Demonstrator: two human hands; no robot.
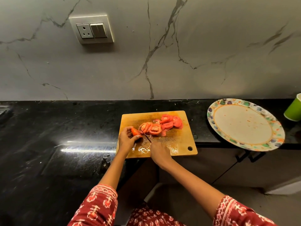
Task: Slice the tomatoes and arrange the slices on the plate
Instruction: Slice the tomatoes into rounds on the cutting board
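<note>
A wooden cutting board [179,144] lies on the black counter. Several red tomato slices [164,123] are piled across its far half. At the board's left edge my left hand [126,139] pinches the remaining tomato end piece [135,132]. My right hand [158,151] grips the handle of a knife [144,133], whose blade stands against the end piece, between it and the cut slices. A round paper plate [244,124] with a coloured patterned rim sits to the right, bare apart from a few red smears.
A green cup [294,110] stands at the far right edge beside the plate. The plate overhangs the front edge of the counter [57,144]. A marble wall with a socket panel [92,29] rises behind. Cabinet fronts lie below.
</note>
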